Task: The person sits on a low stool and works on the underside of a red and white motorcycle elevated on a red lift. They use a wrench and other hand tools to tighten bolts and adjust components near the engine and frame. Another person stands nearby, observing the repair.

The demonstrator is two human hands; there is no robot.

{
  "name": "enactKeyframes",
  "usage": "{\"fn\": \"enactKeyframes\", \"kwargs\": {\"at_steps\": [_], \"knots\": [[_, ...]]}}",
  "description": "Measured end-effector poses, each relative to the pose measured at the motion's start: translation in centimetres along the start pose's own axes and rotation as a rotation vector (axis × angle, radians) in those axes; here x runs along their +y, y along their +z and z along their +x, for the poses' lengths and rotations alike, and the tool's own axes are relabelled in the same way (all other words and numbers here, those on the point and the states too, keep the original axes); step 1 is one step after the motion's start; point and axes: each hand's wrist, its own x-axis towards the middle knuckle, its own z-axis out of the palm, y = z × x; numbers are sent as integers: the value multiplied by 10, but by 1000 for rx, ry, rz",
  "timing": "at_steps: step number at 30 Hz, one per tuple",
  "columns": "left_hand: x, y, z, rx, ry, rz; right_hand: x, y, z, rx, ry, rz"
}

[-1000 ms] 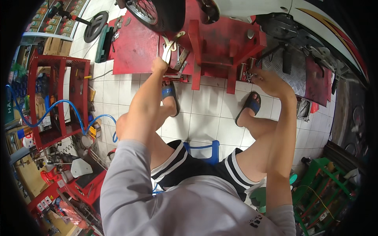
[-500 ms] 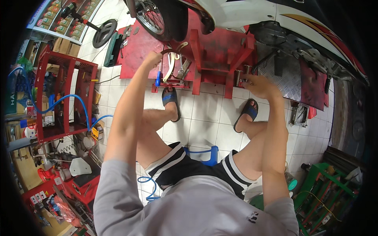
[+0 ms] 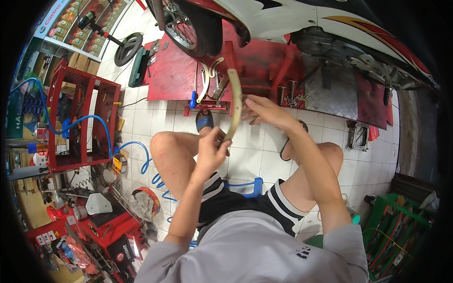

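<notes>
My left hand is closed round the lower end of a curved chain guide, a long cream strip with small holes. It stands nearly upright in front of me, above the floor between my knees. My right hand is beside the strip's middle, fingers apart; whether the fingertips touch it I cannot tell. Beyond it, on the red bench, lie another curved cream strip and a smaller cream hooked piece. A blue-handled screwdriver rests near them at the bench's front edge.
A motorcycle stands on the bench, its wheel at the far left. Metal cylinders and small hardware lie right of centre. A red shelf cart with a blue hose stands left; a green rack stands lower right.
My left hand has come back from the bench toward me, bringing the curved chain guide. My right hand has left the metal parts at the right and moved left to the strip.
</notes>
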Motion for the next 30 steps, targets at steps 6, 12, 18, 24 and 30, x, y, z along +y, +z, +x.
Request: {"fn": "enactKeyframes", "kwargs": {"at_steps": [6, 12, 18, 24, 30], "knots": [[4, 51, 23, 104, 252, 228, 2, 4, 10, 137, -114, 523], [40, 72, 32, 11, 261, 656, 1, -4, 15, 472, -89, 707], [83, 30, 66, -249, 277, 761, -7, -17, 18, 200, -162, 923], [130, -12, 145, -151, 536, 494, -15, -19, 21, 44, -180, 966], [103, 9, 170, -383, 438, 23, -11, -5, 26, -41, -132, 846]]}}
